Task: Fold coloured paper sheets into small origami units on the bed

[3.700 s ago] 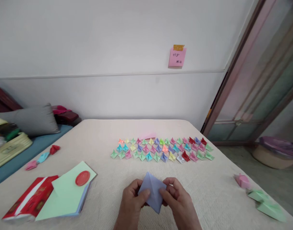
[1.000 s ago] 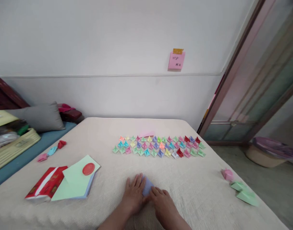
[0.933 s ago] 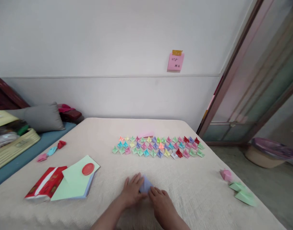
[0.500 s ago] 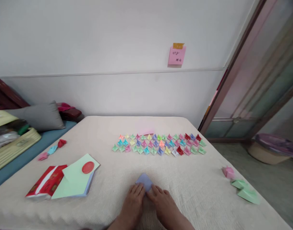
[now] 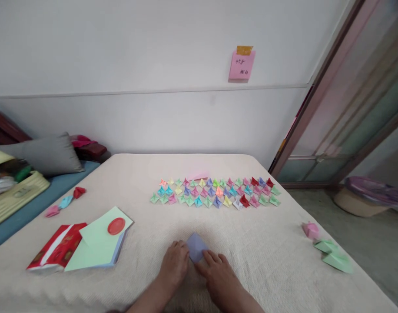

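Observation:
A small folded sheet of blue-violet origami paper (image 5: pixel 195 246) lies on the cloth-covered table in front of me, one corner pointing away. My left hand (image 5: pixel 174 264) is at its left edge, fingers curled together against the paper, with the thumb side hidden. On the right edge, my right hand (image 5: pixel 218 274) presses its fingertips down and pinches the lower right side. Beyond both hands, several small folded paper pieces (image 5: pixel 217 191) in many colours stand in three rows across the table.
To the left are a red packet (image 5: pixel 57 246), a stack of green and blue paper (image 5: pixel 96 243) and a red disc (image 5: pixel 116 226) on it. Folded pink paper (image 5: pixel 311 230) and green paper (image 5: pixel 336 257) lie near the right edge. A pink note (image 5: pixel 241 66) is taped to the wall.
My left hand has shifted left, from on top of the paper to its left edge, uncovering more of it. My right fingers stay on the right side. The camera view has tilted slightly downward.

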Demonstrator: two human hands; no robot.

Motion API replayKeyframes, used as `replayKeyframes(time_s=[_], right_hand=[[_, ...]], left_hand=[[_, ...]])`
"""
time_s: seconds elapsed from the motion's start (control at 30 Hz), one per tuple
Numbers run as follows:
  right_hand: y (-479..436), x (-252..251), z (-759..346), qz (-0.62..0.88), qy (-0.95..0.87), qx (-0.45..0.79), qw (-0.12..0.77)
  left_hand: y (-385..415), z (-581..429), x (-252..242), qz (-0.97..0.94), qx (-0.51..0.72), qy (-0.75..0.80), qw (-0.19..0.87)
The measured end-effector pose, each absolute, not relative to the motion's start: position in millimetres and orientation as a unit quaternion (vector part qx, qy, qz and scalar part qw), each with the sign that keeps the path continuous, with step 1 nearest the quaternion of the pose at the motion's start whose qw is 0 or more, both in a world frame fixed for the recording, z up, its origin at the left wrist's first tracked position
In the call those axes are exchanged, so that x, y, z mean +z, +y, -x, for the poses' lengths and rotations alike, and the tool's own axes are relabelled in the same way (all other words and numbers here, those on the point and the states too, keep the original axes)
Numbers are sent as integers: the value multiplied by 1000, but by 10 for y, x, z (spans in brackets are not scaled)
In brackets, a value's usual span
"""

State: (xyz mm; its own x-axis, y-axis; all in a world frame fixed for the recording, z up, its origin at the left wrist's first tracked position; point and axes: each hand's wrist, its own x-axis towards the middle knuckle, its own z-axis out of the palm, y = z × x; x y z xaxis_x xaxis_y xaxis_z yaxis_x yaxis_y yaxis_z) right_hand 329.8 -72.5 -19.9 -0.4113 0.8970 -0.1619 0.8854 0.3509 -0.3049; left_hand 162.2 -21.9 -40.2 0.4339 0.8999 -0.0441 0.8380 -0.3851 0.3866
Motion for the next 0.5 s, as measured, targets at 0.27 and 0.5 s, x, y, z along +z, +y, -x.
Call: replayKeyframes(time_s=[0.27,0.5], right_hand=[[-718,-194,-3286,552,-807,208,-2],[-734,-351,-3331,561,-803,200,-13]], left_hand=[[-104,-1633,-359,-826,55,530,186],[-149,-1726,-362,-802,40,576,153]])
